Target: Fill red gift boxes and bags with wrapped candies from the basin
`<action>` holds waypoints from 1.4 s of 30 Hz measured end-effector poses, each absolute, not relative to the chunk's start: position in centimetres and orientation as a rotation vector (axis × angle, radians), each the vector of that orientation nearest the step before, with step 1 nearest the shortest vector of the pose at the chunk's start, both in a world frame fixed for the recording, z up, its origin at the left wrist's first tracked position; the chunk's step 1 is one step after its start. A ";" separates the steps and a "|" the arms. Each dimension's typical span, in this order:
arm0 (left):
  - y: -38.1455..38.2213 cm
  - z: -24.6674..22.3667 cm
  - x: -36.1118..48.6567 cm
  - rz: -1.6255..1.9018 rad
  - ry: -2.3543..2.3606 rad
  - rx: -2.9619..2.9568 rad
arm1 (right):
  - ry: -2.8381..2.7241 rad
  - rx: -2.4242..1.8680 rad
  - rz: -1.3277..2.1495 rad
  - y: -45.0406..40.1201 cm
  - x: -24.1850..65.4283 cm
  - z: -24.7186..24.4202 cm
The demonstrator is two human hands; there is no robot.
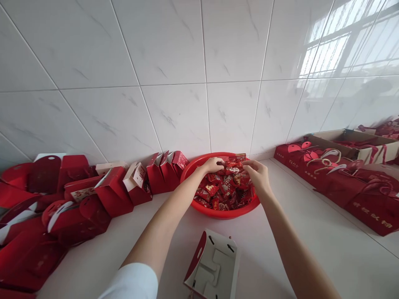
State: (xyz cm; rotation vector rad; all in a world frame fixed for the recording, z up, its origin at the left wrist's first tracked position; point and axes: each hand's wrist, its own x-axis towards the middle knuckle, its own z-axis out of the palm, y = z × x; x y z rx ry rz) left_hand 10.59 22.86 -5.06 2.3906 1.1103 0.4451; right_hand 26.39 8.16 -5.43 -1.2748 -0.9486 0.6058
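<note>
A round red plastic basket (pixel 218 214) full of small red-wrapped candies (pixel 224 187) stands against the wall. Over its left rear part, my left hand (pixel 214 165) has its fingers curled in and pressed down among the candies. My right hand (pixel 257 172) reaches in from the right, thumb and fingertips pinched together at the wrappers near the rear rim. Whatever either hand grips is too small or hidden to make out. In front of the basket lies an open box (pixel 215 265), red outside and whitish inside, with its opening facing up.
Several red gift boxes (pixel 114 191) crowd the left side, some standing along the wall. At the right, red gift boxes with rope handles (pixel 343 178) stand beside an open cardboard carton (pixel 330 136). White tiles (pixel 174 116) cover the wall behind.
</note>
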 end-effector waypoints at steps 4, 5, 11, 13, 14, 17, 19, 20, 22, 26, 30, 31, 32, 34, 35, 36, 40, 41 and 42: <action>22.5 -5.0 11.1 0.520 1.114 2.354 | -0.819 -1.240 0.625 7.9 26.4 -4.9; 22.4 -5.1 11.2 0.540 1.123 2.351 | -0.805 -1.236 0.632 7.9 26.4 -4.8; 21.9 -5.3 11.8 0.617 1.184 2.356 | -0.786 -1.239 0.652 7.8 26.4 -4.6; 21.8 -5.3 12.0 0.617 1.148 2.366 | -0.788 -1.229 0.655 7.8 26.5 -4.7; 21.7 -5.3 12.0 0.606 1.119 2.372 | -0.794 -1.225 0.656 7.8 26.5 -4.7; 21.6 -5.2 12.2 0.564 1.040 2.377 | -0.795 -1.219 0.664 7.8 26.5 -4.7; 21.6 -5.0 12.2 0.558 1.013 2.371 | -0.766 -1.214 0.669 7.7 26.4 -4.5; 21.7 -4.9 12.3 0.567 1.004 2.369 | -0.745 -1.207 0.670 7.7 26.4 -4.5; 21.7 -4.8 12.3 0.595 0.985 2.364 | -0.705 -1.188 0.674 7.6 26.4 -4.3; 21.7 -4.9 12.6 0.600 0.964 2.341 | -0.670 -1.154 0.689 7.6 26.3 -4.1; 21.8 -5.0 12.6 0.562 0.967 2.318 | -0.662 -1.145 0.688 7.7 26.4 -4.1; 21.8 -4.9 12.6 0.552 0.963 2.313 | -0.660 -1.141 0.687 7.7 26.4 -4.2; 21.8 -4.8 12.5 0.543 0.957 2.308 | -0.657 -1.135 0.687 7.8 26.4 -4.2; 21.8 -4.6 12.4 0.527 0.948 2.300 | -0.651 -1.124 0.687 7.8 26.5 -4.3; 21.7 -4.4 12.3 0.523 0.945 2.297 | -0.651 -1.120 0.685 7.8 26.5 -4.4; 21.7 -4.3 12.3 0.522 0.944 2.295 | -0.649 -1.118 0.681 7.8 26.5 -4.4; 21.6 -3.8 12.6 0.557 0.956 2.277 | -0.611 -1.098 0.681 7.9 26.4 -4.5; 21.7 -3.6 12.8 0.574 0.968 2.270 | -0.597 -1.093 0.686 7.9 26.4 -4.5; 21.8 -3.4 13.0 0.591 0.986 2.262 | -0.588 -1.088 0.692 8.0 26.4 -4.4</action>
